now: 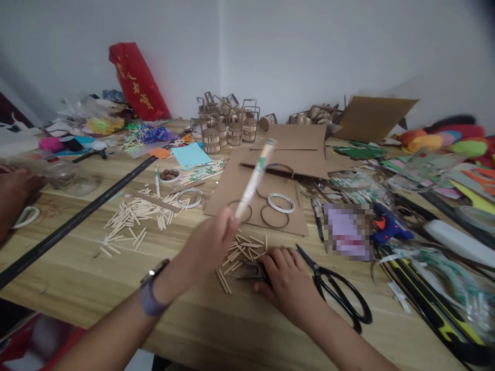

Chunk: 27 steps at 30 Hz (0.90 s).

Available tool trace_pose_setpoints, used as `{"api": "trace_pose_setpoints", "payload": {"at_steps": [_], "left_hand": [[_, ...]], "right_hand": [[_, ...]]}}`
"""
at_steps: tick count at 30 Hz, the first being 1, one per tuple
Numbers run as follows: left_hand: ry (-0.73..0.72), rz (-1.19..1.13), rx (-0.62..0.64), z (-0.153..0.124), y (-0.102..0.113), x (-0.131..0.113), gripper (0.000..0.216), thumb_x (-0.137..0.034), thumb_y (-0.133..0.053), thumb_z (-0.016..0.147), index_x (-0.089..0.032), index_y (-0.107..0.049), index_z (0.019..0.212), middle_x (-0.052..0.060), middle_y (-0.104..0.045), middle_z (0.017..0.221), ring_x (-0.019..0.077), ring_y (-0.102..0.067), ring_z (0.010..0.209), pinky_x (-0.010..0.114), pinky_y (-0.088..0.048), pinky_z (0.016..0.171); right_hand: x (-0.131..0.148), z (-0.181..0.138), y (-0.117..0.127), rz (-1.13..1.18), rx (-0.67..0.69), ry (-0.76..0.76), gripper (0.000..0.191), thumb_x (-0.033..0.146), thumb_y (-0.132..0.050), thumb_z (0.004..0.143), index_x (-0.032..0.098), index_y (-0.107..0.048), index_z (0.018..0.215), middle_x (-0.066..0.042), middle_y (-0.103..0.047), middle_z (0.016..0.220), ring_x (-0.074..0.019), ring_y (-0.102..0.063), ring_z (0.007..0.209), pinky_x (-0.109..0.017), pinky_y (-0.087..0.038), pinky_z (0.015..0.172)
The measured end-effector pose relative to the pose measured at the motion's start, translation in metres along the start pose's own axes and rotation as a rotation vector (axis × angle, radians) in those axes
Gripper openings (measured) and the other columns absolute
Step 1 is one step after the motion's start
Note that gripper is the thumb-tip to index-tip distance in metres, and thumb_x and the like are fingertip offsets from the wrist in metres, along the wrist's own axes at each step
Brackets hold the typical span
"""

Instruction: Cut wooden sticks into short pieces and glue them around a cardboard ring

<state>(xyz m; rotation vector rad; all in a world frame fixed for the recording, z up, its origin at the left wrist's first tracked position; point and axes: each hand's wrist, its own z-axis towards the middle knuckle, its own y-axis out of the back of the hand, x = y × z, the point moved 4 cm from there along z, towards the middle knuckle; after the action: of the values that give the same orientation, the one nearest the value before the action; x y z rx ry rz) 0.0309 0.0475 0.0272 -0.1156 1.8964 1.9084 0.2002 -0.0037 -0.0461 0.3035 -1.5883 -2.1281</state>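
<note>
My left hand (209, 243) is closed round the lower end of a wrapped pair of chopsticks (255, 176), which slants up and to the right above the table. My right hand (284, 275) rests palm down on the wooden table (193, 319), fingers curled over a small dark tool (251, 272) that is partly hidden. A heap of short cut wooden sticks (240, 253) lies between my hands. Black scissors (336, 288) lie just right of my right hand.
Brown cardboard sheets (270, 180) hold wire rings and a white tape ring (281, 202). More cut sticks (131, 216) lie to the left beside a long black ruler (77, 219). Small stick baskets (228, 129) stand at the back. Another person's hand (13, 193) is at the far left. Tools and coloured foam crowd the right.
</note>
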Motion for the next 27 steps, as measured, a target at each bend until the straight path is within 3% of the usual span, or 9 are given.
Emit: {"api": "trace_pose_setpoints", "payload": {"at_steps": [3,6,9,11,13,20,27], "left_hand": [[-0.170,-0.286,0.097,-0.019,-0.031,-0.024,0.028,-0.036,-0.026,0.099,-0.020,-0.048,0.092,0.002,-0.063,0.075,0.0159,-0.058,0.065,0.025,-0.034,0.055],[-0.267,-0.333,0.204,-0.032,-0.052,-0.033,0.023,-0.032,-0.031,0.099,-0.020,-0.050,0.095,0.003,-0.066,0.081,0.0175,-0.061,0.072,0.026,-0.035,0.059],[-0.320,-0.221,0.288,-0.038,-0.059,-0.035,0.027,-0.034,-0.032,0.099,-0.020,-0.054,0.094,0.004,-0.067,0.079,0.0194,-0.063,0.071,0.027,-0.033,0.058],[-0.352,-0.156,0.312,-0.040,-0.060,-0.037,0.030,-0.035,-0.031,0.099,-0.020,-0.055,0.090,0.004,-0.067,0.077,0.0197,-0.063,0.070,0.027,-0.032,0.057],[-0.385,-0.147,0.319,-0.042,-0.061,-0.038,0.030,-0.034,-0.031,0.099,-0.020,-0.055,0.088,0.003,-0.067,0.078,0.0190,-0.063,0.070,0.027,-0.031,0.056],[-0.369,-0.250,0.308,-0.049,-0.069,-0.041,0.035,-0.036,-0.025,0.100,-0.020,-0.055,0.093,0.004,-0.067,0.079,0.0184,-0.062,0.070,0.028,-0.034,0.057],[-0.318,-0.492,0.304,-0.049,-0.067,-0.041,0.032,-0.035,-0.029,0.098,-0.020,-0.057,0.095,0.006,-0.068,0.088,0.0186,-0.062,0.081,0.027,-0.041,0.070]], "right_hand": [[-0.013,0.002,0.013,0.329,-0.043,-0.125,0.031,0.044,-0.043,0.093,0.020,-0.063,0.094,-0.008,-0.064,0.090,-0.0250,-0.055,0.089,-0.044,-0.037,0.087],[-0.038,0.002,0.029,0.846,-0.207,-0.414,0.050,0.056,-0.026,0.095,0.020,-0.061,0.098,0.000,-0.051,0.065,-0.0189,-0.050,0.064,-0.032,-0.040,0.062],[-0.058,-0.002,0.040,1.197,-0.455,-0.688,0.049,0.061,-0.032,0.091,0.022,-0.061,0.093,0.006,-0.032,0.054,-0.0141,-0.033,0.048,-0.027,-0.030,0.048],[-0.064,-0.004,0.042,1.261,-0.567,-0.773,0.044,0.060,-0.038,0.090,0.022,-0.059,0.081,0.007,-0.029,0.052,-0.0130,-0.029,0.047,-0.026,-0.026,0.047],[-0.065,-0.006,0.042,1.255,-0.593,-0.790,0.041,0.057,-0.042,0.090,0.022,-0.057,0.074,0.006,-0.032,0.053,-0.0129,-0.029,0.048,-0.026,-0.025,0.047],[-0.042,-0.013,0.030,1.015,-0.485,-0.729,0.047,0.064,-0.043,0.087,0.021,-0.055,0.070,0.004,-0.042,0.056,-0.0124,-0.036,0.050,-0.026,-0.030,0.048],[-0.009,-0.009,0.007,1.155,-0.183,-0.636,0.052,0.066,-0.036,0.088,0.021,-0.053,0.069,0.004,-0.042,0.054,-0.0133,-0.040,0.051,-0.026,-0.033,0.049]]}}
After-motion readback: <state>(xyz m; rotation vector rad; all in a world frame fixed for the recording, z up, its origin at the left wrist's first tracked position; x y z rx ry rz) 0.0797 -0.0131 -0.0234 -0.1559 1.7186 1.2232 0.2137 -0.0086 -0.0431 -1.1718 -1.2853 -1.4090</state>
